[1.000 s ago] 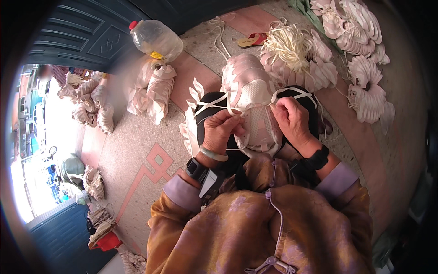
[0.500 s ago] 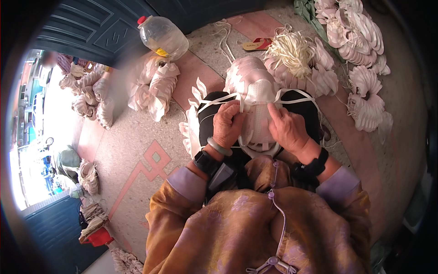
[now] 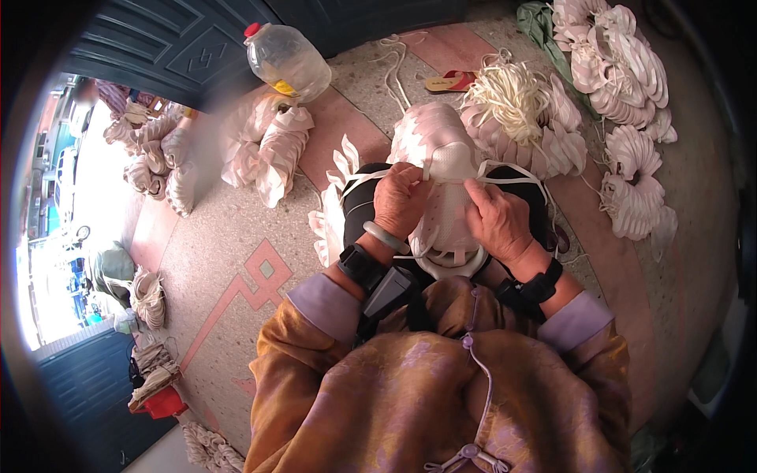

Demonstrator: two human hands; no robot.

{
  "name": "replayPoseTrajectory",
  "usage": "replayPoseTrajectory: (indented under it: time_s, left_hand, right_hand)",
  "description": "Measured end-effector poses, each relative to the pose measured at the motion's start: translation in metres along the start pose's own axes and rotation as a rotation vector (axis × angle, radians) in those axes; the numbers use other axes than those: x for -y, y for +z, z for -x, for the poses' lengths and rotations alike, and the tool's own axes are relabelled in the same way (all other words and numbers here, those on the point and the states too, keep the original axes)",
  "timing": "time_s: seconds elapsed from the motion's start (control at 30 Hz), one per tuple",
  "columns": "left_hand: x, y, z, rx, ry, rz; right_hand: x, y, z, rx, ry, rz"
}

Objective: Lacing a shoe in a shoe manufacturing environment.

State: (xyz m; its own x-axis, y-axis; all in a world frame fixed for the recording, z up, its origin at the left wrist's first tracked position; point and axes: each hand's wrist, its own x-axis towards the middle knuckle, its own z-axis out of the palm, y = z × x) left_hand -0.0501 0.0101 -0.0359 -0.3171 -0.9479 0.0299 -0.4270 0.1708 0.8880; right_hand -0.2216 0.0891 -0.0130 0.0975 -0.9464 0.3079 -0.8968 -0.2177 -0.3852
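Observation:
A white and pale pink shoe upper lies lengthwise over my lap, in line with a pale pink stack of uppers beyond it. A flat white shoelace runs across the upper, with loops out to both sides over my dark trousers. My left hand pinches the lace at the upper's left edge, thumb against fingertips. On the opposite edge my right hand grips the upper's side, its index finger stretched along the lace row. The fingers' undersides are hidden.
A bundle of cream laces lies on more uppers ahead. Stacked uppers stand to the left, others at the far right. A big clear bottle with a red cap and a sandal are near the dark door.
My left hand has turned slightly and its fingertips have moved inward over the upper, pinching the lace. My right hand stays almost in place. The view has shifted a little.

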Motion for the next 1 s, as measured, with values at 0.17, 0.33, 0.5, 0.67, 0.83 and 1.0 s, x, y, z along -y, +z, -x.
replayPoseTrajectory:
  time_s: [0.17, 0.33, 0.5, 0.67, 0.83, 1.0]
  left_hand:
    - [-0.002, 0.0, -0.001, 0.03, 0.048, -0.134]
    - [-0.009, -0.001, -0.004, 0.044, 0.119, -0.246]
    - [-0.018, -0.004, -0.01, 0.084, 0.205, -0.292]
    - [-0.033, -0.006, -0.02, 0.272, 0.628, -0.61]
    - [-0.012, -0.002, -0.032, 0.329, 0.366, -0.448]
    - [-0.011, 0.003, -0.019, 0.193, 0.358, -0.281]
  right_hand:
    - [0.0, 0.0, 0.0, -0.03, 0.002, -0.004]
    - [0.0, 0.001, 0.002, -0.05, 0.045, -0.09]
    - [0.0, -0.001, 0.003, -0.013, 0.062, -0.147]
    - [0.001, 0.001, 0.002, -0.058, 0.049, -0.135]
    - [0.001, 0.006, 0.004, -0.096, 0.011, -0.124]
    - [-0.004, 0.007, 0.007, -0.102, 0.03, -0.138]
